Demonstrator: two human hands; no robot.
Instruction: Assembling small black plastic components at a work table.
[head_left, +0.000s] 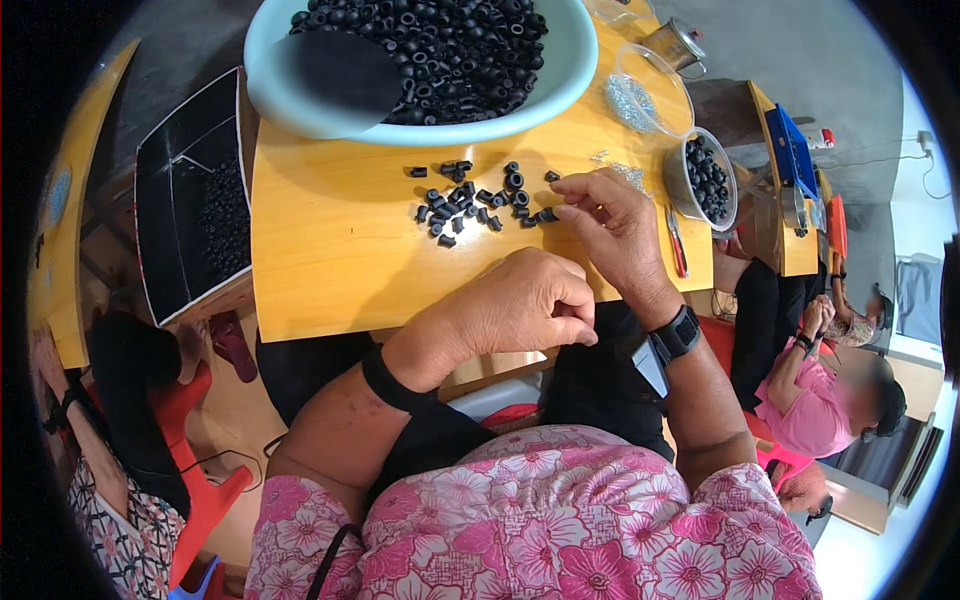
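My left hand (540,300) is curled closed near the front edge of the table, its back turned up; whatever it may hold is hidden inside the fingers. My right hand (612,225) hangs over the table, thumb and index finger apart. Its fingertips are nearest to a small black rubber sleeve (546,214) and another black piece (552,176). To the left of them lies a loose scatter of small black rubber sleeves (462,205). Small shiny metal parts (628,174) lie just beyond my right hand.
A large light-blue basin (450,133) full of black rubber parts stands at the back of the yellow table (320,230). At right are a tub of black balls (708,185), a clear tub (655,95) and red-handled tweezers (679,245). A black-lined box (190,200) stands left. Other people sit both sides.
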